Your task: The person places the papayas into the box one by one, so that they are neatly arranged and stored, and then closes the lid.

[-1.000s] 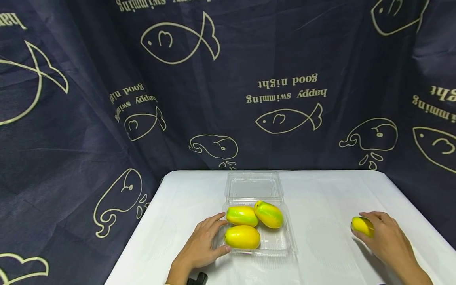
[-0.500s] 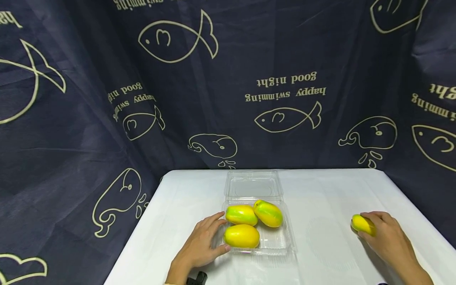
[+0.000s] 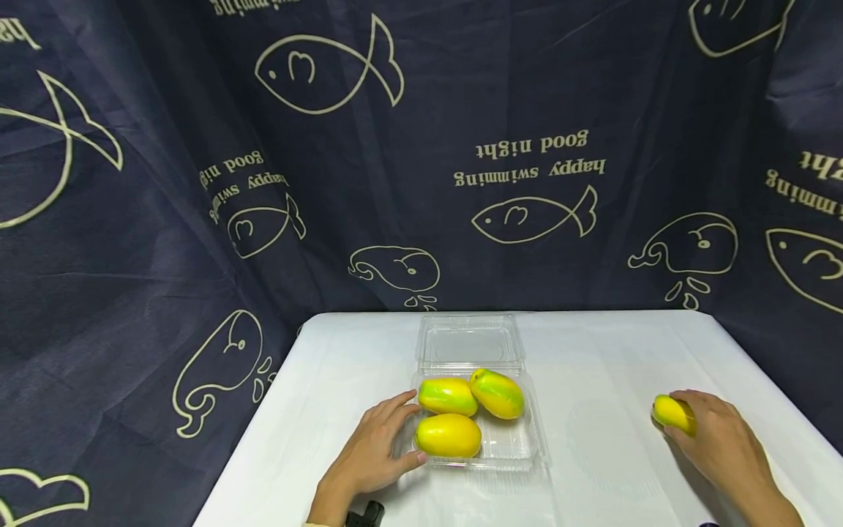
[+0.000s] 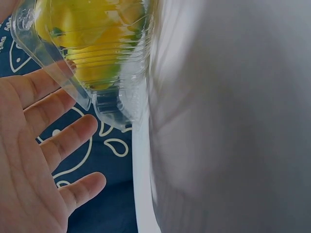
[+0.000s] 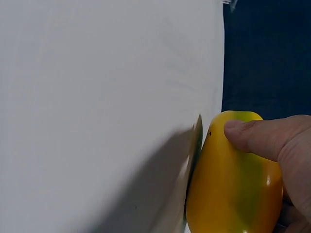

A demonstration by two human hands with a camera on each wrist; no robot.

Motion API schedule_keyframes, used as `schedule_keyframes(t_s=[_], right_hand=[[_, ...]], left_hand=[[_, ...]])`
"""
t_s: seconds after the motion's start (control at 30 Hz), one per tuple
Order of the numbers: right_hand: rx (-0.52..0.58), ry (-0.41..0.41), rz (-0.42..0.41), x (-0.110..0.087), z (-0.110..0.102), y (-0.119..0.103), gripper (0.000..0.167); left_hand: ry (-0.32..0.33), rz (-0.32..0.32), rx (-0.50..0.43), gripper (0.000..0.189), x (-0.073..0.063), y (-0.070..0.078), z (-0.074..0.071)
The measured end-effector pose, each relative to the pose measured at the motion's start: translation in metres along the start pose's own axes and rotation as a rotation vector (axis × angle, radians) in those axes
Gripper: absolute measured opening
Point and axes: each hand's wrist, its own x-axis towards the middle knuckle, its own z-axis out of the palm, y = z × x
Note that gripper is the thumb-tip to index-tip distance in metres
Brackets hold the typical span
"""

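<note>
At the right of the table, my right hand [image 3: 721,439] grips a yellow-green mango [image 3: 672,414], its left end showing past the fingers. The right wrist view shows the thumb [image 5: 255,138] lying across this mango [image 5: 233,194]; most other fingers are hidden behind it. A clear plastic clamshell box [image 3: 514,446] stands mid-table, lid [image 3: 469,344] folded back. Inside it lie a yellow mango [image 3: 448,435] in front and two green-streaked mangoes, one left [image 3: 448,396] and one right [image 3: 498,395]. My left hand [image 3: 372,450] rests at the box's left side, fingers spread; it holds nothing.
A white cloth covers the table [image 3: 606,359], whose surface stretches between the box and my right hand. Dark blue curtains [image 3: 421,146] with fish and whale drawings stand behind the table and along its sides. A black wrist strap piece [image 3: 365,514] shows at my left wrist.
</note>
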Motion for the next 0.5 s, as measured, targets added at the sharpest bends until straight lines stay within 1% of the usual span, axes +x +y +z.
schedule_keyframes(t_s=[0.37,0.5], right_hand=[[-0.008,-0.01,0.054,-0.0021,-0.0008,-0.0017,0.055],[0.001,-0.005,0.054,-0.0013,-0.0011,-0.0028,0.056]], left_hand=[[-0.005,-0.005,0.004,0.07,-0.0003,0.0007,0.0005],[-0.007,-0.011,0.002,0.071,-0.0001,0.0004,-0.0003]])
